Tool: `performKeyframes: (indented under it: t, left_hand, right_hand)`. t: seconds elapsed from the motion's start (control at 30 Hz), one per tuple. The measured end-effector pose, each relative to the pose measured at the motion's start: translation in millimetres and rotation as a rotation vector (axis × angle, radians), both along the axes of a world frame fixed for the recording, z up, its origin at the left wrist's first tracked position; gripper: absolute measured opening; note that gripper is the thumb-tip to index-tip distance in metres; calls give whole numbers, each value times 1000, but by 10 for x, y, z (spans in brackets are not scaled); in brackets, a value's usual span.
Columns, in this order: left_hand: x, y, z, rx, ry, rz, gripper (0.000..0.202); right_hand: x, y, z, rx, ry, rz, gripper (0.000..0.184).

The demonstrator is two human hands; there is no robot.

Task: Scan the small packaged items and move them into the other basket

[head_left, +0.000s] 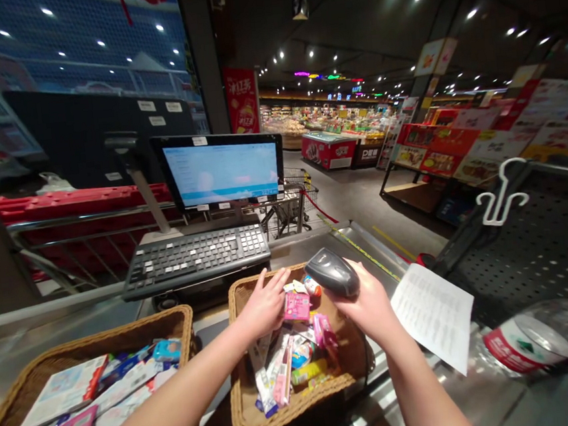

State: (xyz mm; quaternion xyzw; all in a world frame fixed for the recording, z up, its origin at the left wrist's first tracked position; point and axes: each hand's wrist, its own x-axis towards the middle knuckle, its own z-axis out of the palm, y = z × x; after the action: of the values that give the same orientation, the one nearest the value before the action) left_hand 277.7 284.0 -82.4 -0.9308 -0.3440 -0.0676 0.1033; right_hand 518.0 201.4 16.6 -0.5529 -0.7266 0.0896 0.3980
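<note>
My right hand (pixel 368 305) grips a dark handheld barcode scanner (pixel 332 272), its head pointing down-left over a wicker basket (pixel 251 420). The basket holds several small packaged goods. My left hand (pixel 265 302) reaches into the basket's far side, fingers closed on a small pink packet (pixel 297 307) that stands up among the other items. The scanner's nose hangs just right of that packet.
A second wicker basket (pixel 176 317) of flat packages sits at the left. Behind are a black keyboard (pixel 195 256) and a monitor (pixel 223 170). A printed sheet (pixel 434 316) lies at the right, beside a perforated black panel (pixel 542 241) with a white hook (pixel 501 200).
</note>
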Motion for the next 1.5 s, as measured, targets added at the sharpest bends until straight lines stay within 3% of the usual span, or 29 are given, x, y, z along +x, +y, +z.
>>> performKeyframes:
  t: [0.33, 0.57, 0.83, 1.1, 1.5]
  left_hand:
    - [-798, -180, 757, 340, -184, 168, 43]
    - [-1280, -263, 1092, 421, -244, 288, 48]
    - [-1625, -378, 1223, 420, -283, 339, 47]
    - [-1960, -500, 1230, 446, -281, 400, 49]
    - [-2354, -649, 1264, 442, -267, 466, 46]
  right_hand:
    - [-334, 69, 114, 64, -66, 52, 43]
    - [-690, 79, 265, 92, -77, 125, 44]
    - [-1106, 105, 448, 132, -67, 176, 40]
    - [-1482, 172, 364, 99, -81, 231, 36]
    - [-1783, 141, 301, 59, -100, 267, 41]
